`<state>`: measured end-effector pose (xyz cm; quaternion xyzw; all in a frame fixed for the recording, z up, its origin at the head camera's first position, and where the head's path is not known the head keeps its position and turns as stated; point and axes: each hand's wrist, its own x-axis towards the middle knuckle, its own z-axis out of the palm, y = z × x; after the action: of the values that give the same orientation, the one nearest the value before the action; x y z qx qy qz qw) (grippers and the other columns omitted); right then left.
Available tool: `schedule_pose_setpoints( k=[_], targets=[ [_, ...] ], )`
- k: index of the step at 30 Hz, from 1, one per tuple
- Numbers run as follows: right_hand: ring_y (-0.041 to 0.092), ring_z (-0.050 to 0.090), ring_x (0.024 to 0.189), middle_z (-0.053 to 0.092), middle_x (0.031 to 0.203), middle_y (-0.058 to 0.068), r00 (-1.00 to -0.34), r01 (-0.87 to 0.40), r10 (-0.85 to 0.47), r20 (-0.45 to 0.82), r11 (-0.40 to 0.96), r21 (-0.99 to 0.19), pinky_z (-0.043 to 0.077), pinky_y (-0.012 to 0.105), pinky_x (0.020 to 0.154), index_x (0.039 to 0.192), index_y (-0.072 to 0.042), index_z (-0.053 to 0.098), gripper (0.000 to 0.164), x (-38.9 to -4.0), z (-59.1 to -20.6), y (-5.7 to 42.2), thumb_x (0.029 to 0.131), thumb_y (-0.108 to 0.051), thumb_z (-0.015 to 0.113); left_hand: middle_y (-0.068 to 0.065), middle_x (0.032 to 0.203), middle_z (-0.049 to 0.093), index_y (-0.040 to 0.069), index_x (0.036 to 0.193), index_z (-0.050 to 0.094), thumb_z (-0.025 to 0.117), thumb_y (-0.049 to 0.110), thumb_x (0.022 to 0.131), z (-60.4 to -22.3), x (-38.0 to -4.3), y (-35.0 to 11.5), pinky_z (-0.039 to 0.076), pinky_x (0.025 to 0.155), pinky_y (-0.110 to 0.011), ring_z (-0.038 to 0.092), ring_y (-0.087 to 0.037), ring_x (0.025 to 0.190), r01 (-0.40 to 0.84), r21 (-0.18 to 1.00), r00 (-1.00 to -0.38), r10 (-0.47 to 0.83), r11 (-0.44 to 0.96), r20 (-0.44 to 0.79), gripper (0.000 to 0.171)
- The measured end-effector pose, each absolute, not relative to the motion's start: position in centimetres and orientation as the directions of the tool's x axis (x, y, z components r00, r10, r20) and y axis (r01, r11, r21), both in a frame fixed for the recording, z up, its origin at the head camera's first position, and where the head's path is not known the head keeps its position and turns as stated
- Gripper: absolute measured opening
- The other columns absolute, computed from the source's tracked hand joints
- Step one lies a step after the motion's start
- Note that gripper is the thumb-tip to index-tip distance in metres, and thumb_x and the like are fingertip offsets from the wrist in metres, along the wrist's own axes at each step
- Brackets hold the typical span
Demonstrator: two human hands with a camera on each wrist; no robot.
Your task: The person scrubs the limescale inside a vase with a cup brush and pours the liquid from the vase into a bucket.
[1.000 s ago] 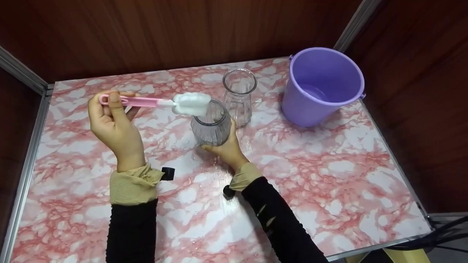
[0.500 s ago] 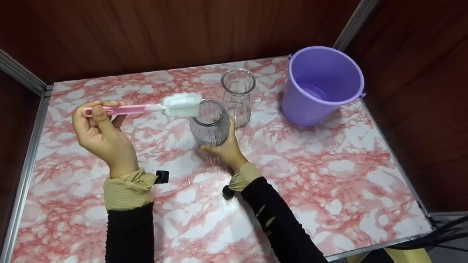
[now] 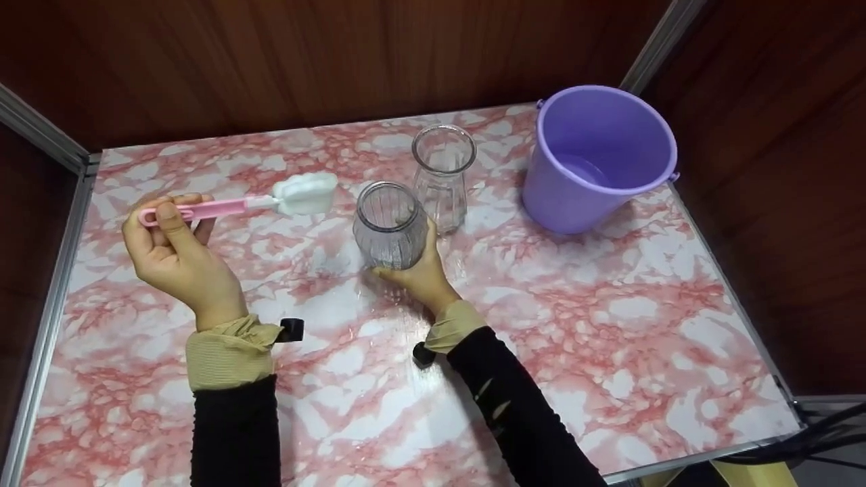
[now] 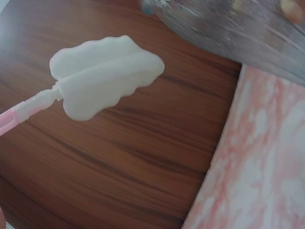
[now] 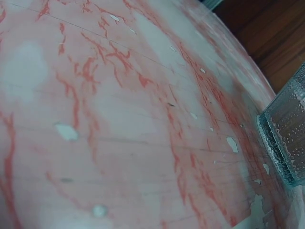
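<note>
My left hand point(image 3: 186, 260) pinches the pink handle of a bottle brush point(image 3: 230, 207) between thumb and fingers. The brush's white sponge head point(image 4: 107, 78) has wavy edges and points right, apart from any glass. My right hand point(image 3: 423, 274) grips a rounded, ribbed greyish glass jar point(image 3: 389, 240), thumb in front and fingers around the far side. The jar's mouth faces up; its base is hard to make out. Just behind it stands a taller clear glass vase point(image 3: 440, 193) with a flared rim. In the right wrist view, a wet glass base point(image 5: 281, 148) shows at the right edge.
A purple bucket point(image 3: 568, 196) stands at the back right of the pink-and-white marbled table point(image 3: 609, 352). Dark wood-grain panels point(image 3: 338, 61) enclose the back and sides. Wet drops and streaks lie on the tabletop near the right wrist. Black cables point(image 3: 812, 436) hang at the lower right.
My left hand has moved left and slightly down with the bottle brush. The sponge head has gone from over the jar's rim to clear of it. My right hand holds the jar in place.
</note>
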<state>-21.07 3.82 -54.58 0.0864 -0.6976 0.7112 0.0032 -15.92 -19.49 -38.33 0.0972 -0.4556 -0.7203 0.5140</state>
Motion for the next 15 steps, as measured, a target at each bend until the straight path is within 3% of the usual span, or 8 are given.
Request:
schedule_pose_setpoints(
  k=[8,15],
  targets=[
    [0.032,0.039,0.141,0.036,0.156,0.016,-0.984,-0.117,-0.123,0.126,-0.075,-0.990,0.033,0.041,0.118,0.156,-0.016,0.016,0.123,-21.1,-54.5,3.8,0.062,0.003,0.093,-0.025,0.097,0.066,-0.004,0.098,0.061,0.054,0.005,0.102,-40.5,-16.7,-20.7,0.060,0.086,-0.041,0.068,-0.039,0.098,0.609,0.765,-0.463,-0.877,-0.208,0.130,0.013],
    [0.032,0.037,0.142,0.036,0.155,0.016,-0.985,-0.105,-0.132,0.108,-0.029,-0.994,0.029,0.042,0.120,0.157,-0.016,0.015,0.124,-21.1,-54.5,3.8,0.063,-0.001,0.094,-0.022,0.101,0.067,-0.004,0.100,0.062,0.056,0.008,0.102,-41.8,-16.9,-21.3,0.059,0.089,-0.040,0.068,-0.035,0.104,0.579,0.746,-0.471,-0.882,-0.330,-0.025,0.014]
  ],
)
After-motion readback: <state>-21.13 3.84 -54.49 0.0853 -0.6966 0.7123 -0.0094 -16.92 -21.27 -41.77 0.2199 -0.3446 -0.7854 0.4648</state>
